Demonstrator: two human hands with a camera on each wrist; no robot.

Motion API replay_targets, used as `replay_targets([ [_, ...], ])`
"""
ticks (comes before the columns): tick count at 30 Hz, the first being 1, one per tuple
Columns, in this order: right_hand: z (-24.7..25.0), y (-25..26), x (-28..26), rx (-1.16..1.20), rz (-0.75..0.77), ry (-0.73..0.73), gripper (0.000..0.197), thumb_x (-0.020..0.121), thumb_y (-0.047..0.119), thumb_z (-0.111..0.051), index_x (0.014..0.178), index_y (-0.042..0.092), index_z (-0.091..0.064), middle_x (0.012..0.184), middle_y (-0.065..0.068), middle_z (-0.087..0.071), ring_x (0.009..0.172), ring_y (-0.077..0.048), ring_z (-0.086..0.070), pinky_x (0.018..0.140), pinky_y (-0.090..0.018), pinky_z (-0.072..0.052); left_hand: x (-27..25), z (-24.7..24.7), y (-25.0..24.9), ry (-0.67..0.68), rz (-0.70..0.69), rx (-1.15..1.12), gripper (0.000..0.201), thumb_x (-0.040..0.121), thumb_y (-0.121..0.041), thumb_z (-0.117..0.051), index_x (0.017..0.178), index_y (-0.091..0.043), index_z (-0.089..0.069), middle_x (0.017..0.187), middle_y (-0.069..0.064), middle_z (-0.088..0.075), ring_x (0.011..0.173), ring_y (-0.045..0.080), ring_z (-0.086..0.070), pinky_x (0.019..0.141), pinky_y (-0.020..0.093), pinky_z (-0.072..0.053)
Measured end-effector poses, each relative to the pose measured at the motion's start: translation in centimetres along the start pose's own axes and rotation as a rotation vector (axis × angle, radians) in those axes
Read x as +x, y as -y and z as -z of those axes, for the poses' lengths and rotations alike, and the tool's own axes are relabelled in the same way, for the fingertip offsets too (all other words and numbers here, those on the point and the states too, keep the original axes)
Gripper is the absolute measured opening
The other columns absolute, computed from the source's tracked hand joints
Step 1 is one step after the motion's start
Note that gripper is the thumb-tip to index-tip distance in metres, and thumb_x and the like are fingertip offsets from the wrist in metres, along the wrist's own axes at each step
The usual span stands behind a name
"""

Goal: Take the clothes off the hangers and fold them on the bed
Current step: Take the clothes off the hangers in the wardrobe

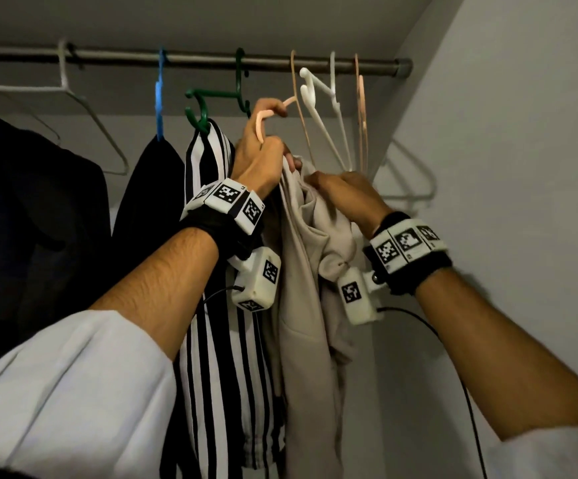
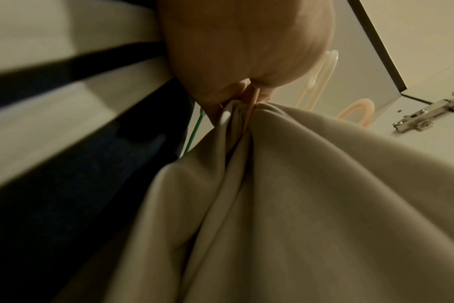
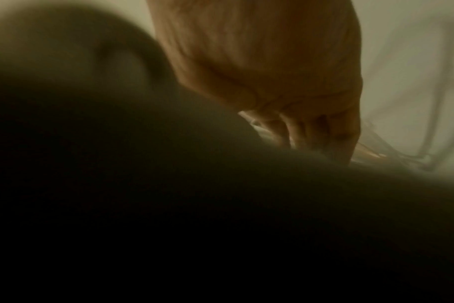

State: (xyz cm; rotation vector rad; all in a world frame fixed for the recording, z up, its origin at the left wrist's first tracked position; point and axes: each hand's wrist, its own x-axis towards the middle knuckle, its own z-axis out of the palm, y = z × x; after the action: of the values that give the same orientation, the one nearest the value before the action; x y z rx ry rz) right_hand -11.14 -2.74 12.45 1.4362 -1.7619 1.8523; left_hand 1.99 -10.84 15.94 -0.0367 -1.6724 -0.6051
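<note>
A beige garment (image 1: 301, 288) hangs bunched below a peach plastic hanger (image 1: 263, 124) whose hook is off the rod. My left hand (image 1: 263, 150) grips that hanger by its neck and pinches the top of the cloth with it. The left wrist view shows the left hand (image 2: 241, 96) with the beige garment (image 2: 298, 205) gathered under the fingers. Just right of it, my right hand (image 1: 332, 188) grips a fold of the same garment. The right wrist view is dim: the right hand (image 3: 298, 131) curls into blurred cloth (image 3: 169, 184).
The closet rod (image 1: 190, 60) runs across the top. A striped black-and-white garment (image 1: 218, 340) hangs on a green hanger (image 1: 204, 98) against my left wrist. Dark clothes (image 1: 149, 188) hang further left. Empty white and peach hangers (image 1: 329, 108) hang to the right, near the side wall (image 1: 522, 167).
</note>
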Motion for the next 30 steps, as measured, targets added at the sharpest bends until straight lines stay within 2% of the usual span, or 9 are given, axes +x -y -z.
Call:
replay_targets([
  [2,-1.0,0.1,0.8,-0.037,0.048,-0.033,0.036,0.087,0.046,-0.065,0.070,0.014,-0.068,0.063,0.002,-0.068,0.071,-0.021,-0.068,0.067,-0.029,-0.049,-0.2,0.0,-0.1,0.009,-0.024,0.022,0.055,0.079,0.007,-0.035,0.121,-0.023,-0.053,0.093,0.014,-0.069,0.070,0.033,-0.075,0.071,0.055,-0.062],
  [4,-1.6,-0.2,0.9,-0.056,0.088,-0.108,0.038,0.091,0.046,-0.063,0.072,0.013,-0.067,0.066,0.005,-0.066,0.070,-0.017,-0.064,0.065,-0.028,-0.044,-0.2,0.1,0.0,0.001,-0.036,0.041,0.053,0.080,0.007,-0.034,0.120,-0.023,-0.053,0.093,0.008,-0.069,0.069,0.031,-0.075,0.071,0.055,-0.062],
  [9,-2.0,-2.2,-1.3,-0.120,0.216,-0.244,0.031,0.086,0.041,-0.055,0.072,0.014,-0.063,0.066,0.005,-0.062,0.067,-0.015,-0.058,0.059,-0.028,-0.035,-0.1,-0.3,0.0,0.013,-0.071,0.113,0.054,0.084,0.008,-0.032,0.122,-0.024,-0.051,0.080,0.028,-0.069,0.066,0.029,-0.074,0.068,0.054,-0.061],
  [13,-1.1,-3.7,-4.4,-0.100,0.326,-0.300,0.030,0.083,0.042,-0.056,0.073,0.015,-0.066,0.068,0.004,-0.065,0.067,-0.014,-0.061,0.058,-0.029,-0.042,0.0,-0.6,0.1,0.003,-0.093,0.102,0.054,0.086,0.011,-0.031,0.124,-0.021,-0.051,0.083,0.031,-0.068,0.067,0.027,-0.074,0.070,0.051,-0.063],
  [15,-0.4,-4.3,-6.3,-0.112,0.369,-0.311,0.025,0.085,0.037,-0.059,0.073,0.016,-0.066,0.069,0.003,-0.065,0.066,-0.012,-0.060,0.057,-0.026,-0.042,0.1,-0.5,0.4,0.000,-0.087,0.086,0.055,0.084,0.012,-0.031,0.124,-0.021,-0.051,0.080,0.034,-0.066,0.067,0.030,-0.074,0.070,0.051,-0.063],
  [17,0.3,-4.8,-8.1,-0.104,0.379,-0.295,0.019,0.088,0.028,-0.063,0.073,0.017,-0.064,0.069,0.003,-0.064,0.065,-0.012,-0.058,0.056,-0.025,-0.041,0.3,-0.4,0.7,-0.011,-0.074,0.077,0.056,0.083,0.011,-0.031,0.122,-0.024,-0.051,0.077,0.029,-0.067,0.067,0.030,-0.074,0.070,0.052,-0.063],
  [23,1.0,-5.6,-11.6,-0.008,0.429,-0.271,0.018,0.090,0.010,-0.067,0.072,0.010,-0.062,0.066,-0.006,-0.059,0.062,-0.021,-0.054,0.054,-0.029,-0.039,0.4,-0.5,0.6,0.000,-0.080,0.036,0.056,0.083,0.014,-0.033,0.124,-0.021,-0.049,0.110,0.021,-0.069,0.068,0.027,-0.075,0.072,0.050,-0.063],
  [28,0.4,-6.0,-14.4,0.047,0.472,-0.256,0.022,0.090,0.011,-0.067,0.070,0.015,-0.058,0.063,-0.002,-0.055,0.058,-0.017,-0.051,0.053,-0.026,-0.040,0.2,-0.2,0.5,0.008,-0.084,0.008,0.055,0.083,0.013,-0.034,0.124,-0.020,-0.050,0.087,0.014,-0.067,0.069,0.030,-0.075,0.073,0.051,-0.063],
  [30,0.3,-6.0,-14.6,0.042,0.468,-0.247,0.019,0.088,0.015,-0.065,0.071,0.013,-0.058,0.063,-0.003,-0.055,0.059,-0.021,-0.052,0.053,-0.031,-0.041,0.2,-0.1,0.4,0.007,-0.081,0.001,0.054,0.081,0.011,-0.034,0.124,-0.018,-0.051,0.073,0.012,-0.065,0.068,0.030,-0.075,0.072,0.051,-0.063],
])
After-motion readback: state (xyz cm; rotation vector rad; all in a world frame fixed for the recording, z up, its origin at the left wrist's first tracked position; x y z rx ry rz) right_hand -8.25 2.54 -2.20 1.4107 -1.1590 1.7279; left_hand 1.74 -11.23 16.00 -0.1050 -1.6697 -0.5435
